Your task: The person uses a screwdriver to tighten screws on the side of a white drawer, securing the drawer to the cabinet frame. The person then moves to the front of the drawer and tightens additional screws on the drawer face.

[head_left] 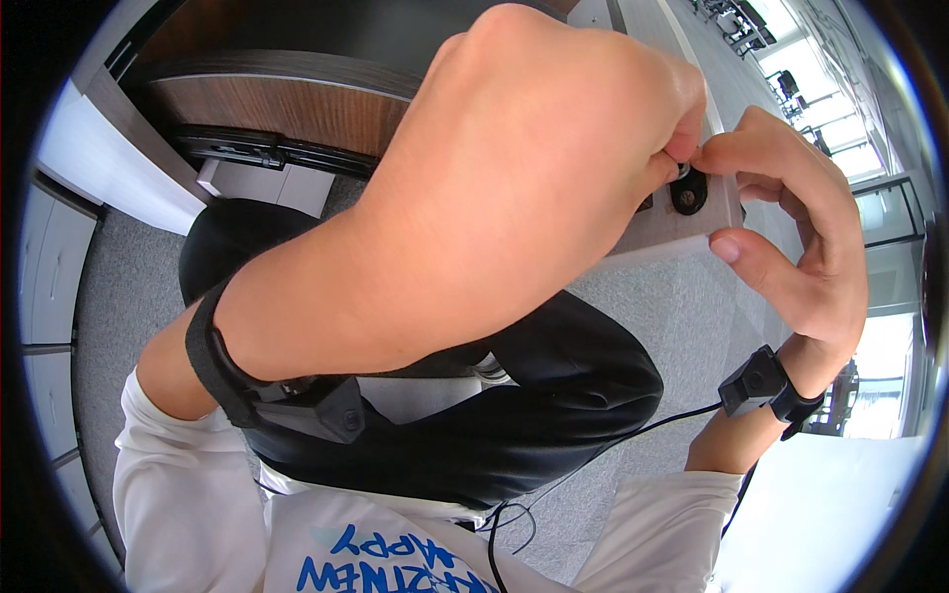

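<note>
Metal piece (683, 171), small and shiny, sits at upper right of the frame, by black fitting (689, 196) on pale board (672, 240). Left hand (573, 109) seems to pinch it, grip almost closed; right hand (830, 242) curls loosely, holding nothing visible. If pinch loosens, the piece could slip.

blue upside-down lettering (395, 567) across the white shirt (311, 516)

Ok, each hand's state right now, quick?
Left hand: closed, apparently pinching a small silvery piece at the black fitting.
Right hand: partly open, thumb and index finger apart, beside the pale panel.
</note>
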`<state>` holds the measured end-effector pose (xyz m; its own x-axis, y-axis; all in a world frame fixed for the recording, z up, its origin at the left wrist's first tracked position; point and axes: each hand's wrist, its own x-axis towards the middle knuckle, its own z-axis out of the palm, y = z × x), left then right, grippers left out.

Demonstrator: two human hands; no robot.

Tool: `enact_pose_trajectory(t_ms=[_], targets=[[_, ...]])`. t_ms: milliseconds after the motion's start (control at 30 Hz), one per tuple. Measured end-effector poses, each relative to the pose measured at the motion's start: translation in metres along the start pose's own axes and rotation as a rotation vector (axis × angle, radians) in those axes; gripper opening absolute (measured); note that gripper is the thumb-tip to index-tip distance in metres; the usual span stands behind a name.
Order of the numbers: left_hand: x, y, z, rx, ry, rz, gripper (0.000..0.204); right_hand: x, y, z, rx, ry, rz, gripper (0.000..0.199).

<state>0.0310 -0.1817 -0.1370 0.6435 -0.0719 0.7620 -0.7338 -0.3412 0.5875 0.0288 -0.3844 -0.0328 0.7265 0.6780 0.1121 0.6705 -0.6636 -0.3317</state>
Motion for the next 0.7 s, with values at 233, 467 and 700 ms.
enact_pose_trajectory(t_ms=[233,467,700], targets=[[0.002,0.023,-0.008,-0.126,-0.035,-0.110,0.012,-0.005,0.003,-0.003,-0.019,0.002,-0.011,0.049],[0.003,0.005,-0.002,-0.024,-0.065,0.046,0.012,-0.007,0.008,-0.006,0.021,-0.003,-0.038,0.049],[0.007,0.009,-0.001,-0.038,-0.090,0.019,0.012,-0.006,0.011,-0.012,0.023,0.008,-0.109,0.048]])
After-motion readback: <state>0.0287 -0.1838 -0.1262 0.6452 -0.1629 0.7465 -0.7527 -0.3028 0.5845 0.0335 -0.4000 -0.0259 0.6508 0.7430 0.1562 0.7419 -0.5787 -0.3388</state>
